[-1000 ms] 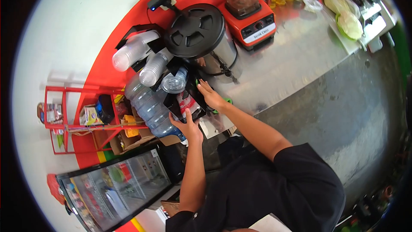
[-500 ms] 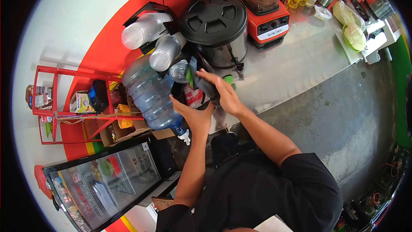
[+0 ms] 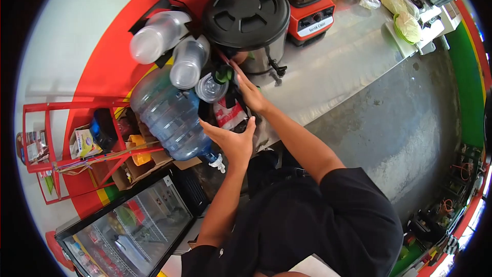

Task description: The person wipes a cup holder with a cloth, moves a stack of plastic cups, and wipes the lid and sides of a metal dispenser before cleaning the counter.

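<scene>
My right hand point(image 3: 249, 91) reaches in beside the stacked cups, its fingers long and pointing toward the back. Against its palm side is a dark cloth with green parts point(image 3: 223, 75), partly hidden by the hand. My left hand point(image 3: 229, 141) is lower and nearer to me, thumb and fingers spread wide, with nothing visible between them. Just beyond it lies a red and white packet point(image 3: 229, 114). Clear plastic cups point(image 3: 211, 88) face me in a dark holder, left of the cloth. A larger stack of cups point(image 3: 186, 69) is beside them.
A lidded steel container with a tap point(image 3: 266, 59) and a red blender point(image 3: 311, 18) stand on the metal counter point(image 3: 333, 72). To the left are a large blue water bottle point(image 3: 169, 115), a red rack point(image 3: 48, 166) and a glass-door fridge point(image 3: 128, 231).
My right hand has moved left and back with the cloth, away from the counter's open side. The left hand stays about where it was, still spread. The whole view has shifted slightly.
</scene>
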A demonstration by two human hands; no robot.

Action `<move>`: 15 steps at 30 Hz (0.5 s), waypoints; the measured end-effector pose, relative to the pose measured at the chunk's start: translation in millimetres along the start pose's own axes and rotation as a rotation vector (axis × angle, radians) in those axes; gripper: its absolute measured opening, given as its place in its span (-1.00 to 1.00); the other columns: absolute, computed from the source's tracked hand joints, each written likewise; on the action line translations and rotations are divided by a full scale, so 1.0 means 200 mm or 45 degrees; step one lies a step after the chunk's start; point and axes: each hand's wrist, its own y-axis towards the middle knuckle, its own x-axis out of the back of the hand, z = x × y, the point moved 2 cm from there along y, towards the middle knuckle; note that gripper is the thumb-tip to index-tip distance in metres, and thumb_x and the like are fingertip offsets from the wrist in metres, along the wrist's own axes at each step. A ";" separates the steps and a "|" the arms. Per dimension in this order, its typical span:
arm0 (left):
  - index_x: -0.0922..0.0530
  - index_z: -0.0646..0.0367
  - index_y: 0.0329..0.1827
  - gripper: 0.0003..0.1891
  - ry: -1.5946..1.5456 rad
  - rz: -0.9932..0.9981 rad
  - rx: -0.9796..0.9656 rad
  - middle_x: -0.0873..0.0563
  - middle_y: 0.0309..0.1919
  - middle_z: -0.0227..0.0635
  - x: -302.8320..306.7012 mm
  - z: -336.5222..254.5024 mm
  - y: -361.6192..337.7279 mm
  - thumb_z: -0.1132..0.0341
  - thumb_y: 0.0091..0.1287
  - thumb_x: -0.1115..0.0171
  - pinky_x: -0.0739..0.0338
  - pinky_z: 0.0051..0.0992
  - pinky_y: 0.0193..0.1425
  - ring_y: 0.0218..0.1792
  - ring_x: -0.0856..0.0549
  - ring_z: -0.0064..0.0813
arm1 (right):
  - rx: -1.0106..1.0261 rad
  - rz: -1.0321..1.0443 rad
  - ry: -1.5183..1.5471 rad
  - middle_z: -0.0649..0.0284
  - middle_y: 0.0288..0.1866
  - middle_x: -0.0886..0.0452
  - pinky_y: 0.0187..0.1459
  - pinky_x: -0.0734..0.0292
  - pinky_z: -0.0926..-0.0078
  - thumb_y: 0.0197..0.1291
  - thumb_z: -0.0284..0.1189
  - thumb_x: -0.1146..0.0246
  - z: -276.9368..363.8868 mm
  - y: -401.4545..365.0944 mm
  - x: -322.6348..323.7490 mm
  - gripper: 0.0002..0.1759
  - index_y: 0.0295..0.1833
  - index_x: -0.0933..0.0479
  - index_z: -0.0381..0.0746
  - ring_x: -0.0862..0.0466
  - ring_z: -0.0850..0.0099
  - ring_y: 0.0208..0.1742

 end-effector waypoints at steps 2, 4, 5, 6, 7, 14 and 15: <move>0.33 0.61 0.67 0.51 0.007 -0.016 0.016 0.07 0.63 0.46 -0.02 0.00 0.01 -0.01 0.07 -0.75 0.14 0.09 0.77 0.70 0.03 0.29 | -0.158 -0.069 0.036 0.03 0.67 -0.29 0.67 -0.05 0.37 0.76 -0.24 0.10 -0.21 0.04 0.04 -0.43 0.67 -0.24 -0.35 -0.23 0.21 0.72; 0.32 0.58 0.68 0.51 0.065 -0.027 0.027 0.09 0.65 0.43 -0.02 0.03 0.00 0.01 0.06 -0.76 0.16 0.08 0.78 0.72 0.05 0.27 | -0.122 -0.153 -0.067 0.00 0.54 -0.38 0.63 -0.14 0.34 0.75 -0.29 0.05 -0.33 0.01 0.05 -0.47 0.63 -0.26 -0.34 -0.32 0.20 0.62; 0.32 0.57 0.69 0.51 0.070 -0.057 0.001 0.10 0.66 0.42 -0.02 0.04 -0.01 0.02 0.06 -0.76 0.17 0.07 0.79 0.72 0.06 0.25 | -0.165 -0.233 -0.124 -0.01 0.55 -0.35 0.62 -0.14 0.34 0.72 -0.33 0.00 -0.38 -0.03 0.06 -0.45 0.66 -0.21 -0.30 -0.31 0.18 0.62; 0.32 0.55 0.69 0.50 0.055 -0.102 -0.035 0.11 0.67 0.40 -0.05 0.04 0.03 0.04 0.06 -0.76 0.17 0.06 0.79 0.73 0.08 0.24 | -0.159 -0.226 -0.121 -0.01 0.55 -0.35 0.62 -0.14 0.34 0.72 -0.33 0.00 -0.37 0.00 0.08 -0.45 0.66 -0.21 -0.30 -0.31 0.18 0.62; 0.31 0.52 0.71 0.50 0.035 -0.105 -0.005 0.12 0.69 0.36 -0.05 0.03 0.02 0.06 0.05 -0.77 0.19 0.04 0.80 0.74 0.08 0.19 | -0.187 -0.213 -0.120 0.06 0.60 -0.30 0.64 -0.09 0.38 0.72 -0.32 0.00 -0.34 -0.03 0.08 -0.41 0.70 -0.14 -0.27 -0.26 0.26 0.65; 0.31 0.45 0.74 0.50 0.016 -0.166 -0.035 0.11 0.71 0.30 -0.04 -0.02 0.02 0.12 0.02 -0.77 0.19 0.05 0.80 0.75 0.08 0.16 | -0.014 0.170 -0.105 -0.06 0.85 0.09 0.74 0.14 0.14 0.69 -0.26 -0.03 0.11 -0.19 0.03 -0.33 0.75 -0.12 -0.24 0.11 -0.03 0.85; 0.24 0.35 0.77 0.47 0.030 -0.219 -0.074 0.12 0.70 0.34 -0.04 -0.06 0.01 0.14 0.01 -0.78 0.15 0.11 0.77 0.74 0.10 0.24 | 0.004 0.247 -0.132 -0.06 0.86 0.14 0.75 0.17 0.10 0.70 -0.25 -0.02 0.09 -0.19 0.04 -0.33 0.76 -0.12 -0.24 0.15 -0.05 0.85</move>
